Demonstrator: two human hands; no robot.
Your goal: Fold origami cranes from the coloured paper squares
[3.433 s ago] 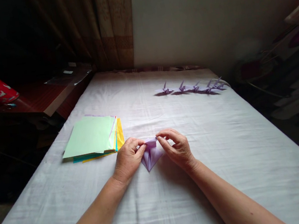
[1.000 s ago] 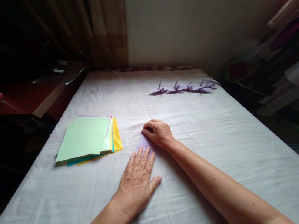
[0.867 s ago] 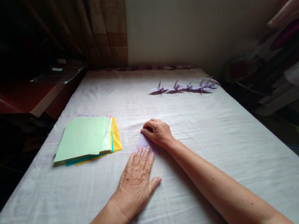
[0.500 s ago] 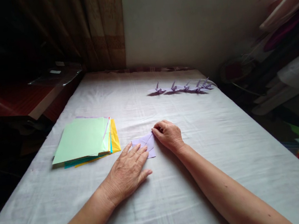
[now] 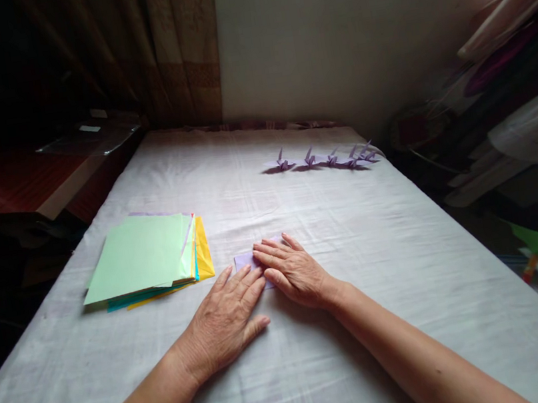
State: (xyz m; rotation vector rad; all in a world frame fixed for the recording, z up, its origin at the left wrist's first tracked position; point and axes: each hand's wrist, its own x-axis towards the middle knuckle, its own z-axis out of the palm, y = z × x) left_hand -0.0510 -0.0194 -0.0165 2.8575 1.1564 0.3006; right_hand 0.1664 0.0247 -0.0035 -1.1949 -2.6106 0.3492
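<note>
Left hand and right hand lie flat, fingers extended, pressing the folded purple paper onto the white-covered desk, right of the coloured paper stack.

Lilac folded paper flat on white cloth, mostly hidden, just right of coloured sheets.

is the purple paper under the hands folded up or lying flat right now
Lying flat. The purple paper shows only as a thin flat corner on the white cloth, with the left hand and right hand spread palm-down over it.
</note>
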